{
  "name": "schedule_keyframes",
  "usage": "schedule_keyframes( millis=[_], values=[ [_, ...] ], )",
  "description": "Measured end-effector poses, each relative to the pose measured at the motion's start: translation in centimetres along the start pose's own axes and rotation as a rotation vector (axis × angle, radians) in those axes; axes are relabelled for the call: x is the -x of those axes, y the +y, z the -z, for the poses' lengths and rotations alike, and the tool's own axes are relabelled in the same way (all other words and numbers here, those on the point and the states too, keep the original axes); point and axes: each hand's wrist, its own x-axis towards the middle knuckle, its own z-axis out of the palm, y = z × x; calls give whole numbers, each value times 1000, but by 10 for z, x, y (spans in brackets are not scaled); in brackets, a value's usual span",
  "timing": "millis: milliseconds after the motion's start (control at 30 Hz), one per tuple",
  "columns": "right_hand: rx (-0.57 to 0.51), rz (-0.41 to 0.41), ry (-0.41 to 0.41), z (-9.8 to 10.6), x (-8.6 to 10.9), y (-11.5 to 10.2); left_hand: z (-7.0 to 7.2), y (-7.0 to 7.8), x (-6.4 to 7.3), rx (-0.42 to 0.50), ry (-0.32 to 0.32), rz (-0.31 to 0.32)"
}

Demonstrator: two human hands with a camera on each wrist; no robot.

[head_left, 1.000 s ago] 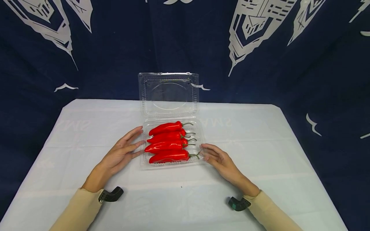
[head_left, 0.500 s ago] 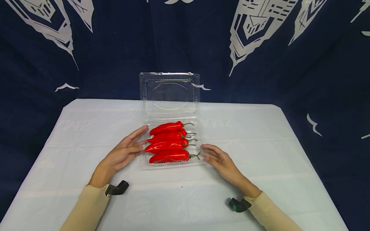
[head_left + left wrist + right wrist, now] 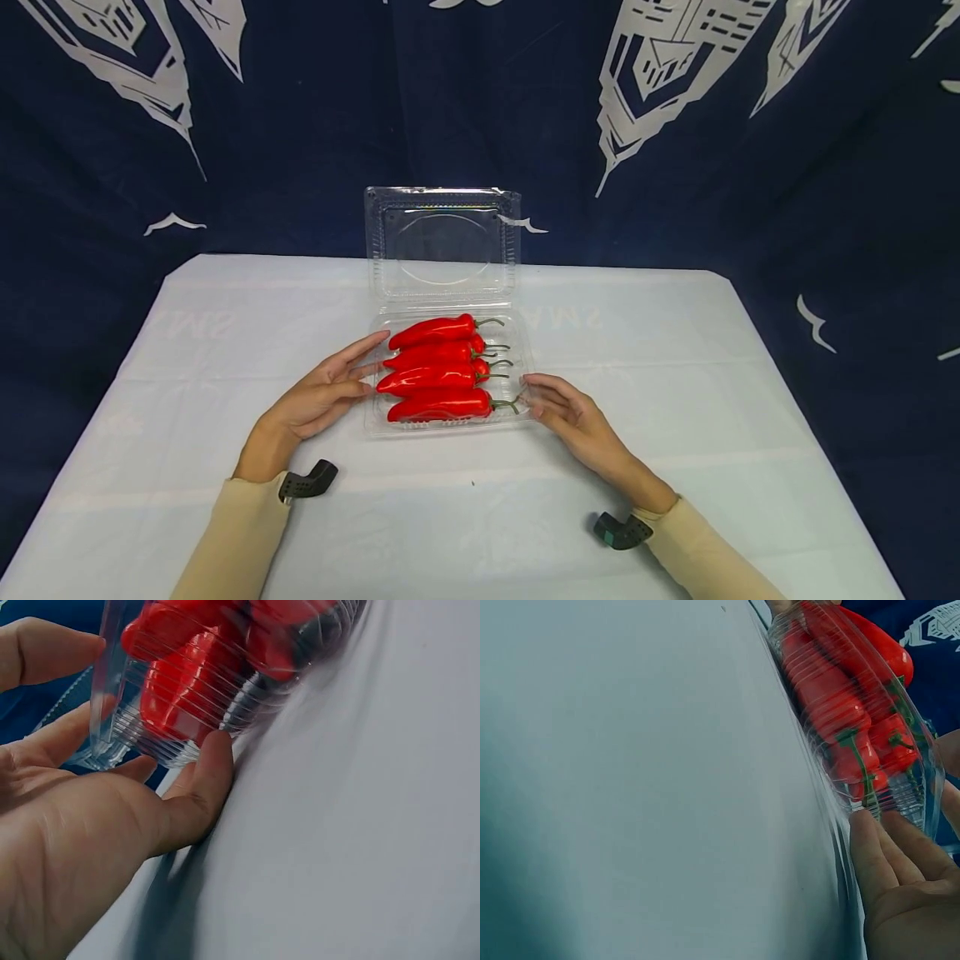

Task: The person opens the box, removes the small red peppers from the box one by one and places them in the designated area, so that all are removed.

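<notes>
Several glossy red peppers [image 3: 435, 381] with green stems lie side by side in a clear plastic clamshell container [image 3: 450, 429]. Its hinged lid [image 3: 442, 287] stands raised at the back. At the container's left side is my left hand [image 3: 318, 398], fingers extended and fingertips along the rim; in the left wrist view its thumb [image 3: 210, 780] lies low at the ribbed wall. On the opposite side, my right hand [image 3: 573, 425] holds the container near its front right corner with curved fingers and thumb. In the right wrist view, fingertips [image 3: 866, 832] meet the ribbed wall below the rim.
A white cloth [image 3: 465, 533] covers the table beneath the container. Behind it hangs a dark blue curtain [image 3: 300, 133] with pale printed shapes. Each wrist wears a black camera mount, one on the left [image 3: 309, 481] and one on the right [image 3: 621, 530].
My left hand has moved slightly right and its fingertips have come in against the container's left rim. The right hand, the container and the peppers hold almost the same place.
</notes>
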Motion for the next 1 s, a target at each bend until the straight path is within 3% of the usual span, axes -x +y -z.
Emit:
schedule_keyframes(
  millis=[333, 733, 1000],
  values=[
    [0, 4, -2, 1, -2, 0, 1, -2, 1, -13, -6, -8],
    [149, 50, 163, 23, -5, -13, 1, -1, -1, -2, -8, 1],
    [228, 55, 213, 40, -15, -33, 1, -2, -1, -2, -6, 9]
  ],
)
